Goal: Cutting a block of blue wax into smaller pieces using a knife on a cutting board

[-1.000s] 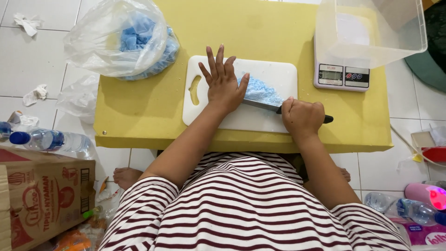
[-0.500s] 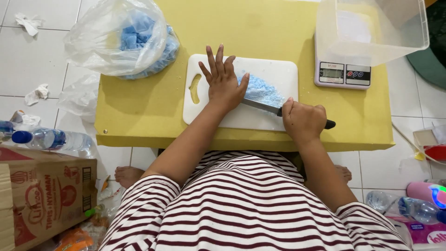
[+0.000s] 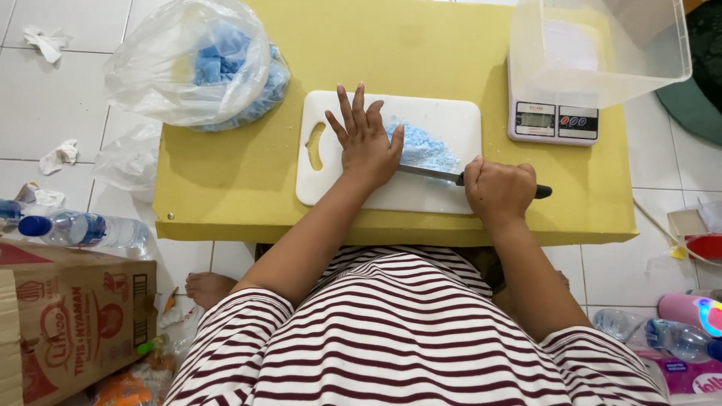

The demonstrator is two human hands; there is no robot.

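A person in a maroon-and-white striped shirt sits at a low yellow worktop (image 3: 226, 188) and looks straight down at a white cutting board (image 3: 444, 120) with a handle slot at its left end. On the board lies a heap of pale blue crumbly stuff (image 3: 426, 147), spread toward the board's middle and right. The right hand (image 3: 500, 188) has its grip clamped into a fist around the dark handle of a knife (image 3: 440, 175); the handle's end pokes out to the right of the fist, and the blade runs leftward, low across the board at the near edge of the blue heap. The left hand (image 3: 366, 139) lies flat, its fingers spread wide and holding nothing, the palm pressing down over the tip end of the blade, just beside the heap. At the far left of the worktop sits a clear plastic bag (image 3: 173, 56) with more blue pieces inside. At the far right stands a small digital kitchen scale (image 3: 553, 120) with an empty clear plastic tub (image 3: 602, 45) resting on its platform. Fine pale crumbs dot the worktop around the board. On the tiled floor to the left lie a plastic water bottle (image 3: 83, 229), a printed cardboard box (image 3: 68, 323) and scraps of crumpled paper; a bare foot (image 3: 210, 288) shows under the worktop's edge.
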